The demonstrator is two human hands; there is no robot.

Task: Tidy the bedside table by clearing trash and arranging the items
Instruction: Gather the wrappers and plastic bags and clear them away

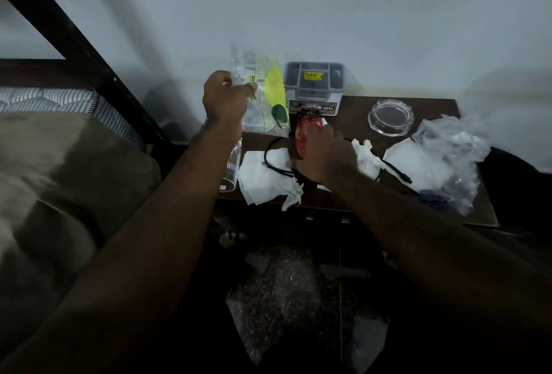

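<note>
My left hand (pixel 224 98) pinches a clear and yellow plastic wrapper (pixel 265 96) and holds it up above the left back of the dark bedside table (pixel 352 113). On the table's middle, my right hand (pixel 325 154) grips a red snack packet (pixel 307 131). A black cable (pixel 273 161) lies under that hand, across white tissues (pixel 263 175). Another crumpled tissue (pixel 366 154) sits just right of my right hand.
A grey organiser box (pixel 313 84) stands at the back against the wall. A glass ashtray (pixel 391 116) sits at back right. Crumpled clear plastic (pixel 451 152) and white paper (pixel 418 164) cover the right end. A drinking glass (pixel 231 169) is at the left edge. The bed (pixel 59 149) is left.
</note>
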